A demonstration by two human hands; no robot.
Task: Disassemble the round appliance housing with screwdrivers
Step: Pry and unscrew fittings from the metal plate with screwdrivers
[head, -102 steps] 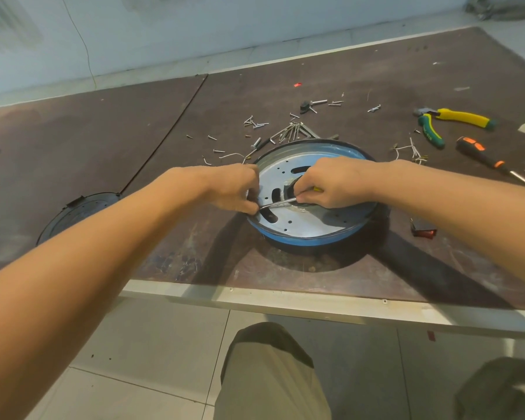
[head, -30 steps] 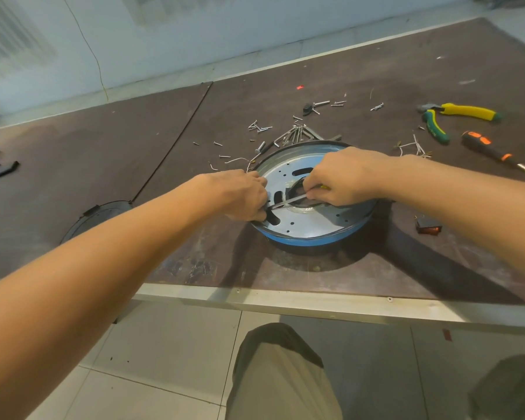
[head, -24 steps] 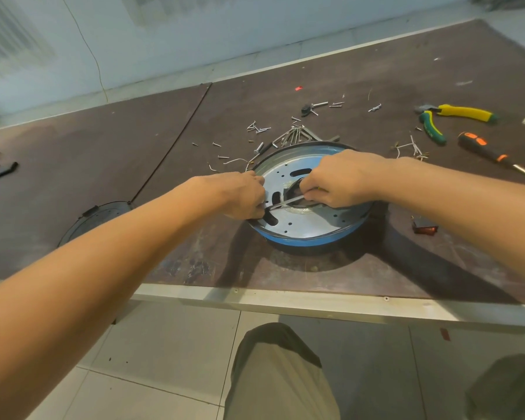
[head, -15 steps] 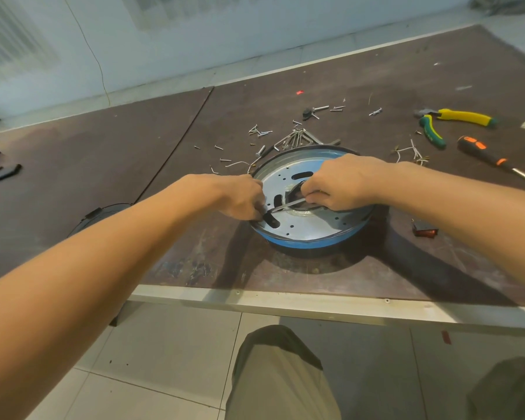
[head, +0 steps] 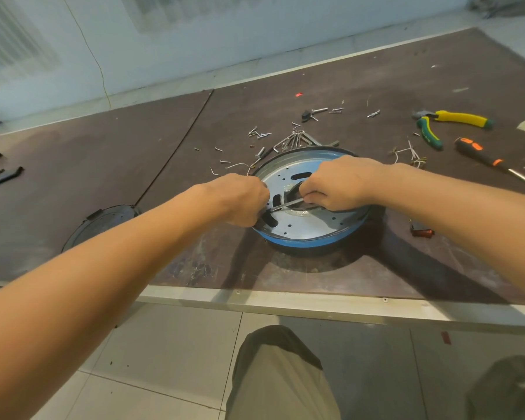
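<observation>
The round appliance housing [head: 309, 237] lies flat on the brown table, with a blue rim and a silver perforated plate on top. My right hand [head: 337, 184] is fisted over the plate's centre opening, closed around a screwdriver handle that it hides. The thin metal screwdriver shaft [head: 287, 204] runs left from that fist, low across the plate, to my left hand [head: 243, 198]. My left hand is closed at the housing's left edge, fingers pinched on the shaft's far end beside a dark slot.
Loose screws and metal bits [head: 291, 137] are scattered just behind the housing. Yellow-green pliers [head: 455, 119] and an orange-black screwdriver [head: 491, 160] lie at the right. A small red-black part [head: 420, 231] sits right of the housing. A dark round lid [head: 100, 225] lies at the left.
Both hands have stayed on the housing and the shaft. The shaft's angle shifted slightly as the hands worked; the housing has not moved on the table.
</observation>
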